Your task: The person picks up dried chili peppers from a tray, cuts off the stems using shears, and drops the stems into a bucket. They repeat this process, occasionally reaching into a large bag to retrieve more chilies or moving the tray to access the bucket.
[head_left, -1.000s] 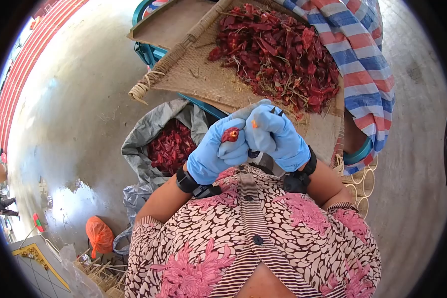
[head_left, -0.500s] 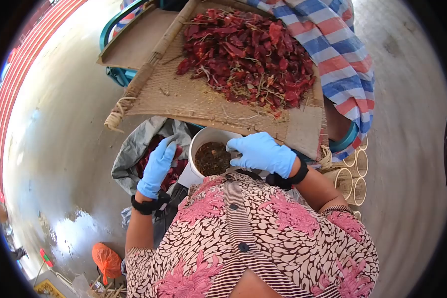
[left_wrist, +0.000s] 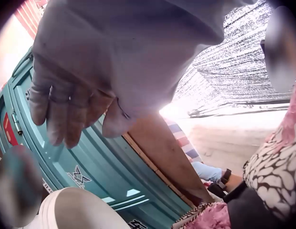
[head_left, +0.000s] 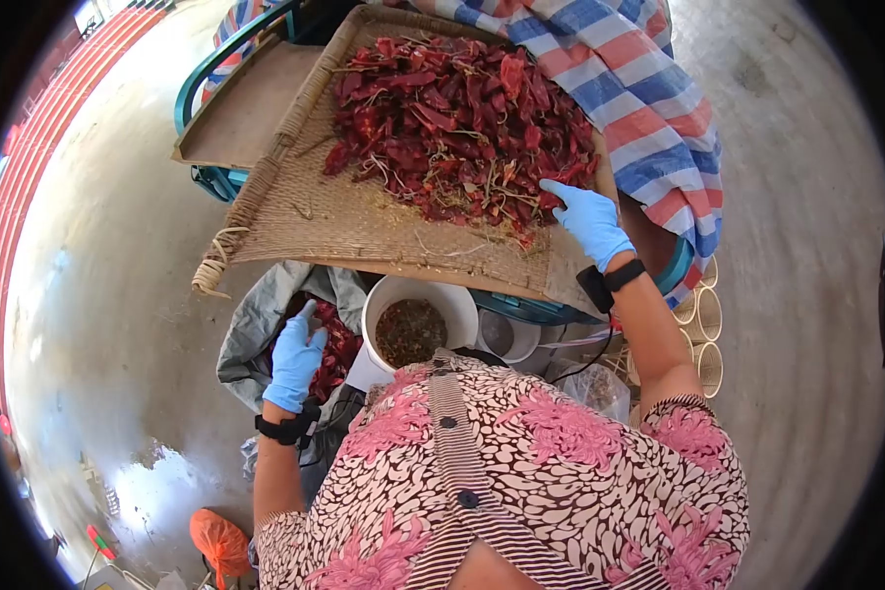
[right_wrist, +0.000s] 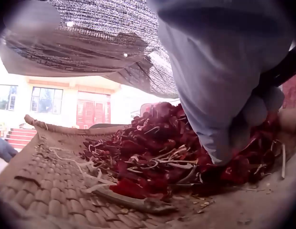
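The gloved left hand [head_left: 295,362] hangs over the grey sack [head_left: 249,332] of red peppers, fingers loosely spread; in the left wrist view that hand [left_wrist: 109,62] holds nothing. At the lower right edge of the pile of dried red peppers [head_left: 462,118] is the gloved right hand [head_left: 590,221], its index finger extended to the peppers. In the right wrist view the right hand [right_wrist: 219,81] reaches down to the pile [right_wrist: 148,143], other fingers partly bent; a dark thing beside them cannot be made out. The peppers and stems lie on a woven tray [head_left: 305,216].
A white bucket [head_left: 371,320] with dark bits inside stands below the tray, between sack and body. Beside it is a smaller white container [head_left: 529,344]. Striped cloth [head_left: 649,118] drapes over the tray's right side. Round woven baskets [head_left: 706,369] lie at the right, an orange bag [head_left: 219,541] lower left.
The hands were together over the body, a red pepper in the left; they have parted. The left moved over the sack and shows no pepper; the right went up to the pile.
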Demonstrator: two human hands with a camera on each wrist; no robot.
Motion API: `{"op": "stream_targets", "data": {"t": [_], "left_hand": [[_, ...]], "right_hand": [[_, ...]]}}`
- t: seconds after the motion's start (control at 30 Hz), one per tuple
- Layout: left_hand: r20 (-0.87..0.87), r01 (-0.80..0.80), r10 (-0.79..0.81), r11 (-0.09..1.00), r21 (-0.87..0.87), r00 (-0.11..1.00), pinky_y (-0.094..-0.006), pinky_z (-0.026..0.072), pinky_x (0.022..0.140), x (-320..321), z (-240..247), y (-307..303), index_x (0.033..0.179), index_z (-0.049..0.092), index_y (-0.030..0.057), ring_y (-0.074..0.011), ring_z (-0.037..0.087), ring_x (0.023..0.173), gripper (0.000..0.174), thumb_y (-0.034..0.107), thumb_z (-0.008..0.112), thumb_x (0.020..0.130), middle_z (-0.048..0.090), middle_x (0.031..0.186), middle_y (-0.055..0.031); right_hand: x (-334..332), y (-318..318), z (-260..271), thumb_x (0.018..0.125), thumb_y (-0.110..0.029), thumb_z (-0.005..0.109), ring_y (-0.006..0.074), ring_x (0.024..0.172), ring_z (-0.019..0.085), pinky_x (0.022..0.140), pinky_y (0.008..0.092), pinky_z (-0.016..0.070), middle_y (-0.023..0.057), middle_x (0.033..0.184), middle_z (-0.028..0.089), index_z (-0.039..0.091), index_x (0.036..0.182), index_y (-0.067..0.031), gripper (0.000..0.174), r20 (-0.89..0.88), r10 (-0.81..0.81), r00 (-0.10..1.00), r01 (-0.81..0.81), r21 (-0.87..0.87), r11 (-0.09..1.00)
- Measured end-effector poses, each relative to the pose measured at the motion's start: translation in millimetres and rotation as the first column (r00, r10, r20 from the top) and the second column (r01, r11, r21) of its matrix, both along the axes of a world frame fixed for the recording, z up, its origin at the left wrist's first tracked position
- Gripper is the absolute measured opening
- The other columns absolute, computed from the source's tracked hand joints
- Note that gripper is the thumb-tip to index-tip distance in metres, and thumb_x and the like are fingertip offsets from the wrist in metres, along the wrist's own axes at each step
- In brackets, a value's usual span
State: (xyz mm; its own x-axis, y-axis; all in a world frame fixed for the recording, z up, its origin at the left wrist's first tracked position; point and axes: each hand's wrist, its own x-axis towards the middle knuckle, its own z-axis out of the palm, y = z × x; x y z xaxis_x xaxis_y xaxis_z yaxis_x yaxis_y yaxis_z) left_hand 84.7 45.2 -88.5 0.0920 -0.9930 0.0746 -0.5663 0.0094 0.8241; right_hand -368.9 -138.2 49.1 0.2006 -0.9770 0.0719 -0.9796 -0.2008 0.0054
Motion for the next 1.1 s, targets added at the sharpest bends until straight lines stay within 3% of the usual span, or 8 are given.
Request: {"op": "stream_targets", "data": {"t": [0.23, 0.37, 0.57, 0.67, 0.7, 0.9, 1.0, 1.1], "left_hand": [[0.200, 0.262, -0.245, 0.963, -0.068, 0.949, -0.0398, 0.0510, 0.075, -24, 29, 2, 0.126, 0.058, 0.0059, -0.0310, 0.064, 0.084, 0.042, 0.012, 0.064, 0.085, 0.066, 0.091, -0.0144], [0.185, 0.255, -0.239, 0.965, -0.067, 0.953, -0.0394, 0.0511, 0.077, -21, 40, 13, 0.124, 0.059, 0.0061, -0.0309, 0.064, 0.087, 0.038, 0.013, 0.064, 0.087, 0.066, 0.096, -0.0157], [-0.045, 0.292, -0.293, 0.956, -0.016, 0.955, -0.0342, 0.0512, 0.081, -34, 75, 11, 0.128, 0.057, 0.0062, -0.0258, 0.066, 0.093, 0.038, 0.008, 0.062, 0.090, 0.067, 0.102, -0.0150], [-0.333, 0.330, -0.316, 0.944, -0.014, 0.889, -0.0325, 0.0511, 0.083, -52, 111, 4, 0.128, 0.057, 0.0059, -0.0196, 0.066, 0.096, 0.035, 0.007, 0.058, 0.094, 0.068, 0.102, -0.0100], [-0.487, 0.385, -0.319, 0.922, 0.038, 0.813, -0.0287, 0.0452, 0.096, -55, 112, 0, 0.138, 0.048, 0.0044, -0.0152, 0.060, 0.108, 0.042, 0.006, 0.053, 0.096, 0.064, 0.116, -0.0099], [-0.667, 0.394, -0.435, 0.891, -0.224, 0.605, -0.0376, 0.0278, 0.113, -107, 149, -46, 0.152, 0.024, 0.0077, -0.0220, 0.039, 0.134, 0.072, 0.023, 0.063, 0.093, 0.041, 0.147, -0.0135], [-0.715, 0.384, -0.482, 0.869, -0.313, 0.507, -0.0324, 0.0345, 0.108, -123, 138, -68, 0.152, 0.023, 0.0082, -0.0175, 0.044, 0.128, 0.070, 0.014, 0.061, 0.094, 0.042, 0.144, -0.0089], [-0.742, 0.426, -0.433, 0.878, -0.218, 0.512, -0.0278, 0.0407, 0.100, -118, 139, -62, 0.139, 0.043, 0.0043, -0.0143, 0.051, 0.116, 0.047, 0.013, 0.060, 0.095, 0.052, 0.132, -0.0071]], "right_hand": [[-21, -22, -18, 0.086, -0.019, 0.062, 0.0281, 0.079, 0.067, 0.069, 0.0395, 0.0516, 0.0075, 0.088, 0.069, 0.060, 0.125, -0.0302, 0.040, -0.106, 0.221, 0.969, -0.233, -0.116, 0.965], [-16, -13, -1, 0.088, -0.019, 0.061, 0.0259, 0.066, 0.064, 0.060, 0.0363, 0.0511, 0.0096, 0.078, 0.066, 0.063, 0.121, -0.0293, 0.035, 0.060, 0.212, 0.975, -0.185, -0.297, 0.937], [6, -4, 14, 0.089, -0.015, 0.062, 0.0136, 0.055, 0.055, 0.054, 0.0272, 0.0454, 0.0036, 0.071, 0.063, 0.065, 0.120, -0.0222, 0.031, 0.231, 0.156, 0.960, -0.105, -0.217, 0.970], [22, -8, 18, 0.091, -0.011, 0.061, 0.0052, 0.055, 0.047, 0.051, 0.0216, 0.0384, -0.0036, 0.072, 0.059, 0.065, 0.118, -0.0114, 0.027, 0.770, 0.034, 0.637, -0.139, 0.072, 0.988], [37, 2, 30, 0.091, -0.010, 0.060, 0.0033, 0.058, 0.046, 0.053, 0.0216, 0.0389, -0.0036, 0.073, 0.055, 0.064, 0.116, -0.0048, 0.026, 0.890, -0.055, 0.452, -0.204, 0.164, 0.965], [118, 62, 70, 0.091, -0.008, 0.061, 0.0006, 0.057, 0.041, 0.050, 0.0173, 0.0317, -0.0067, 0.075, 0.052, 0.064, 0.118, -0.0058, 0.028, 0.938, -0.177, 0.298, -0.446, 0.301, 0.843], [140, 78, 65, 0.090, -0.009, 0.062, 0.0003, 0.057, 0.041, 0.049, 0.0173, 0.0308, -0.0078, 0.074, 0.051, 0.063, 0.120, -0.0059, 0.029, 0.918, -0.339, 0.203, -0.578, 0.392, 0.715], [148, 83, 53, 0.090, -0.008, 0.063, -0.0007, 0.060, 0.040, 0.053, 0.0168, 0.0313, -0.0094, 0.072, 0.048, 0.062, 0.122, -0.0049, 0.032, 0.932, -0.317, 0.176, -0.606, 0.356, 0.711]]}}
